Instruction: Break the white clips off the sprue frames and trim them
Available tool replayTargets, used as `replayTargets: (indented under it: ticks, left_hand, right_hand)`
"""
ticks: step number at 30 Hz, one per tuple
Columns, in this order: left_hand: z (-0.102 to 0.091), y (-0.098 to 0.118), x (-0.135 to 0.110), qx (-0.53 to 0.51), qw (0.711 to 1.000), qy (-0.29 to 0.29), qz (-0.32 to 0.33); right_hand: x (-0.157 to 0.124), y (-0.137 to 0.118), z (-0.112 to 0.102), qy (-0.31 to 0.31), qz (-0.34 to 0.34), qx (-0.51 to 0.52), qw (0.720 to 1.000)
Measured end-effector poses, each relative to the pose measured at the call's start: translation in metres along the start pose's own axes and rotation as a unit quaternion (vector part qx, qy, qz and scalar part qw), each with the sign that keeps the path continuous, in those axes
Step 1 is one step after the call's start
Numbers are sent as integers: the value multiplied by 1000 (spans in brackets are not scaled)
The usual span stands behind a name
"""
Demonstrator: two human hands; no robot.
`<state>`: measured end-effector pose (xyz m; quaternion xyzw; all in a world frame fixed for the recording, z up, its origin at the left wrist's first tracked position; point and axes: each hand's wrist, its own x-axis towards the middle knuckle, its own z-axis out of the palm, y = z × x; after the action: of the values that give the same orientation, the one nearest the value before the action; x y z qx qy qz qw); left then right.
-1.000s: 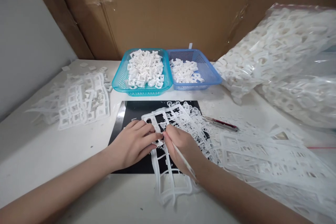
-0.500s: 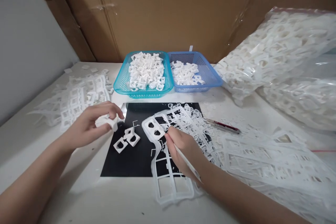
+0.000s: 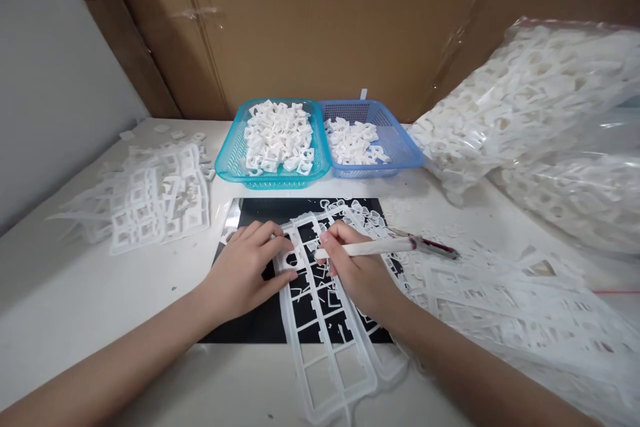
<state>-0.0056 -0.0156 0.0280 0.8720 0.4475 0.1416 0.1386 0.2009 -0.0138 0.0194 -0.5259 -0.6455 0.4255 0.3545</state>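
A white moulded lattice sheet with rows of rectangular openings lies over the black mat. My left hand rests at its left edge, thumb and forefinger spread apart and touching the sheet around a white plastic part with a hole. In my right hand is a white pen-shaped tool, pinched between thumb and fingers. Its front end is directed left over the sheet, though I cannot make out the tip. Left of my left hand, a few white parts show, mostly hidden by it.
Behind the mat stand a teal basket and a blue basket, both holding white parts. More lattice sheets lie left. Right are tweezers, thin scraps, sheet waste and bulging clear bags of white pieces.
My left hand has moved right from beside the mat onto the sheet and released the white parts it held. The lattice sheet has shifted, and the tool in my right hand now lies more level.
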Motion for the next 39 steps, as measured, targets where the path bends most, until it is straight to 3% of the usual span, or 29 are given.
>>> replayTargets:
  ticks: [10,17,23,29,33,39]
  left_hand:
    - [7,2,4,-70,997,-9,-8]
    - [9,-2,5,-106,994,-10,1]
    - [9,1,3,30,998,-29,54]
    - [7,5,2,199,973,-29,111]
    - [7,7,4,223,965,-28,131]
    - [13,4,3,187,976,-16,110]
  right_hand:
    - [2,7,12,-20,-66,-94,993]
    - [-8,10,24,-16,-167,-203,965]
    - [-11,12,24,5,-207,-254,945]
    - [-9,15,24,24,-215,-263,940]
    - [-8,16,25,26,-218,-265,939]
    - [-11,12,27,30,-217,-270,938]
